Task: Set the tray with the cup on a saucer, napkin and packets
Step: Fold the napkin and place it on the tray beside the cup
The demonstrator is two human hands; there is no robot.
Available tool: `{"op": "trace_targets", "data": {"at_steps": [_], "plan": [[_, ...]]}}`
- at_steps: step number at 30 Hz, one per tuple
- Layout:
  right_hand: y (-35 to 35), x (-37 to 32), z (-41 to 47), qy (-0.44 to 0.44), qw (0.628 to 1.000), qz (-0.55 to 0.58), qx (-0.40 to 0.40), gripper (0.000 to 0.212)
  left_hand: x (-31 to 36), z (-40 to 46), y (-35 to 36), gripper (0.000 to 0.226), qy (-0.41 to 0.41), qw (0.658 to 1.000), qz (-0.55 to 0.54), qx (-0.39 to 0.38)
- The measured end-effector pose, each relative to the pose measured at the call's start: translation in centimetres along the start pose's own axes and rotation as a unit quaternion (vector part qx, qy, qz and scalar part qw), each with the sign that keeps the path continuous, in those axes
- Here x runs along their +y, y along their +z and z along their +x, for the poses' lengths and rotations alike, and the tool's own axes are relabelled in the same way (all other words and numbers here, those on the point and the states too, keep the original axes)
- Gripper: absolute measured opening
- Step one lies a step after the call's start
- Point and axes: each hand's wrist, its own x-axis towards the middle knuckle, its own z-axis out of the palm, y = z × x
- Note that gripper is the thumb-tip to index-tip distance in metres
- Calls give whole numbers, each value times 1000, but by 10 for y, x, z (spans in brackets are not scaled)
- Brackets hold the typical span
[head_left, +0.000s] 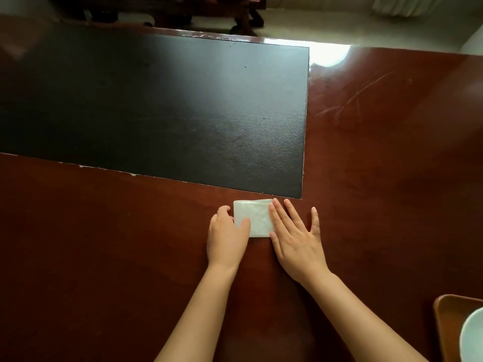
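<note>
On table [104, 231]: hands flat, pressing napkin [257, 218], edges hidden; tray [444, 322] cut off.

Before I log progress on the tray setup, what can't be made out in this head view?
- Tray: cut off by the right and bottom edges, so most of it is out of frame.
- White dish on it: only a rim shows; cup or saucer, unclear.
- Packets: none visible.
- Napkin: its sides lie under the left hand and right hand.
</note>
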Motion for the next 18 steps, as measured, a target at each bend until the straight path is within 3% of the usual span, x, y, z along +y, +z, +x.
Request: {"op": "trace_targets", "data": {"at_steps": [5,10,13,15,16,18], "plan": [[2,3,0,-6,1000,16,-6,55,-1,11,0,14,0,1000,17,7],[1,4,1,-16,999,26,-14,55,0,8,-6,12,40,999,14,5],[-10,2,1,-10,992,128,-1,57,6,-1,-14,9,73,997,-10,-8],[-27,-3,0,43,954,293,42,57,12,-7,-23,9,98,994,-38,-17],[-37,-6,-2,90,917,383,62,57,15,-11,-28,9,106,992,-60,-26],[-61,-8,-10,190,803,562,54,55,22,-20,-38,6,113,986,-112,-54]]}}
